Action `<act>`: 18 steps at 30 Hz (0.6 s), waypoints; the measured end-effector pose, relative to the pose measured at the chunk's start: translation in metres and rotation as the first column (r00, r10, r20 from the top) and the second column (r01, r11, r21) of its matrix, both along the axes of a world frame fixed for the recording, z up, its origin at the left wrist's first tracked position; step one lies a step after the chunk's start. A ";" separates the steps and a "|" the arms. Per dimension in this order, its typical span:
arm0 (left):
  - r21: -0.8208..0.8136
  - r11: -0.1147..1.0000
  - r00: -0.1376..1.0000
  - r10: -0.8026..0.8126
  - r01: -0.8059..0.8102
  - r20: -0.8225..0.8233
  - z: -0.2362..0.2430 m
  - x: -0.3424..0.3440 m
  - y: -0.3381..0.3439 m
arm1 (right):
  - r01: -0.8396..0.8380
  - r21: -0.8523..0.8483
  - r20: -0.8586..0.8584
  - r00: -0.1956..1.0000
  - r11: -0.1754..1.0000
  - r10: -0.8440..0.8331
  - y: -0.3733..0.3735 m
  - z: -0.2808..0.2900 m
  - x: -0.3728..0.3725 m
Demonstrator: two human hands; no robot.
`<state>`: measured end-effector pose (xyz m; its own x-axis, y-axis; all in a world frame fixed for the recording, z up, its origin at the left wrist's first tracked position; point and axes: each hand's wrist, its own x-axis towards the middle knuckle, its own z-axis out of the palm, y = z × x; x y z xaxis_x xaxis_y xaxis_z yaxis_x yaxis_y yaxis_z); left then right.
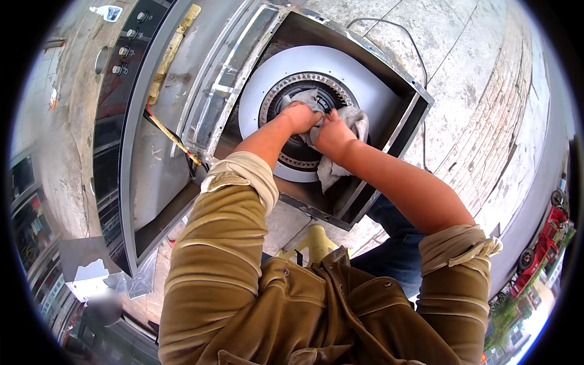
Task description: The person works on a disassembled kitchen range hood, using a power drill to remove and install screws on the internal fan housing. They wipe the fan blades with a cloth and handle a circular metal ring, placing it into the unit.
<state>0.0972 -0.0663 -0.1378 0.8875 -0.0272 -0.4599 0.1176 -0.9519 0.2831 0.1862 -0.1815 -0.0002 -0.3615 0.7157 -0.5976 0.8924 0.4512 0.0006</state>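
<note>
A white-grey blower housing (280, 64) with a round opening sits inside an open metal box (371, 55). Inside the opening shows a ring of fan blades (267, 112) around a dark hub. My left hand (300, 118) is closed over the hub, its fingers on a bunched part of a grey cloth (359, 121). My right hand (334, 135) is closed on the same cloth, whose loose end hangs over the lower right rim of the opening. The two hands nearly meet at the fingertips. Some fingertips are hidden in the folds.
Left of the box stands a dark panel with several knobs (124, 52). A yellow-taped cable (167, 134) runs between them. A black cord (413, 42) lies on the concrete floor. A yellow stool (316, 240) stands below the box. A spray bottle (107, 12) lies far left.
</note>
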 end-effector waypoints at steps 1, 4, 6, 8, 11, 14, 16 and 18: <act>0.018 0.997 0.993 -0.067 0.069 -0.092 0.027 0.008 -0.001 | 0.074 -0.127 -0.065 0.994 0.989 -0.082 -0.007 -0.008 -0.002; -0.017 0.996 0.996 -0.089 0.089 0.004 0.017 0.007 0.000 | 0.188 -0.367 -0.177 0.947 0.911 -0.267 -0.019 -0.022 -0.006; -0.020 0.997 0.997 -0.068 0.069 0.029 0.014 0.004 0.001 | 0.220 -0.340 -0.189 0.937 0.914 -0.295 -0.014 -0.021 0.008; -0.017 0.999 0.999 -0.035 0.035 0.020 0.015 0.001 0.001 | 0.178 -0.338 -0.187 0.950 0.924 -0.251 -0.007 -0.024 0.017; -0.016 1.000 1.000 -0.002 0.002 -0.028 0.025 0.006 -0.003 | 0.183 -0.243 -0.147 0.964 0.953 -0.223 -0.013 -0.044 0.020; -0.002 1.000 0.999 0.023 -0.023 -0.045 0.025 0.008 -0.004 | 0.144 -0.205 -0.207 0.960 0.968 -0.187 -0.017 -0.057 0.006; 0.019 1.000 1.000 0.020 -0.020 -0.010 0.014 0.004 -0.006 | 0.152 -0.235 -0.212 0.956 0.960 -0.203 -0.015 -0.059 -0.002; 0.055 0.998 0.998 -0.009 0.006 0.055 0.006 0.000 -0.007 | 0.163 -0.234 -0.222 0.951 0.958 -0.216 -0.016 -0.059 -0.005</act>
